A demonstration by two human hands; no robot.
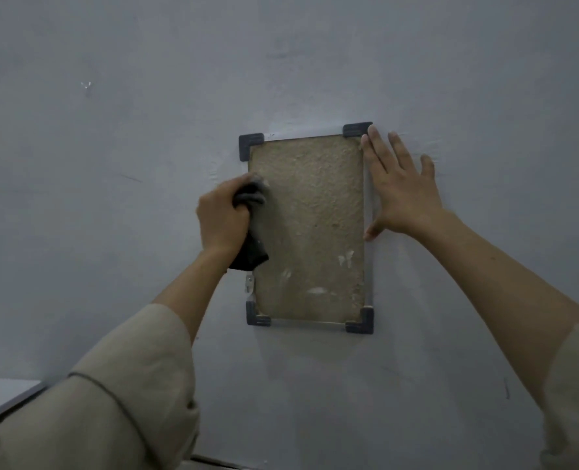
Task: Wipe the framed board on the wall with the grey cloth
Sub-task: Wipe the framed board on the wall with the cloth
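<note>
Showing, head view: a person's two arms reach up to a pale grey wall (111, 198) that fills the picture
Framed board (312, 228): a tall tan rectangle with a rough, grainy face, hung upright on the wall at the centre; dark corner pieces sit at all four corners, and a few pale smears mark its lower part
Grey cloth (252, 228): dark and bunched, pressed against the left edge of the board about a third of the way down; a loose tail hangs below the fist over the board's left rim
Left hand (223, 215): fingers clenched round the cloth, knuckles to the left, holding it against the board
Right hand (400, 188): fingers straight and spread, grasping nothing; palm laid flat on the wall just right of the board, the index fingertip by the top right corner piece and the thumb touching the right rim lower down
Sleeves: loose beige sleeves cover both upper arms at the near bottom corners; the forearms are bare
Small metal bracket (249, 283): on the wall just left of the board's lower left rim, below the cloth
White ledge (0, 395): a pale surface with a dark edge at the near far-left bottom
</note>
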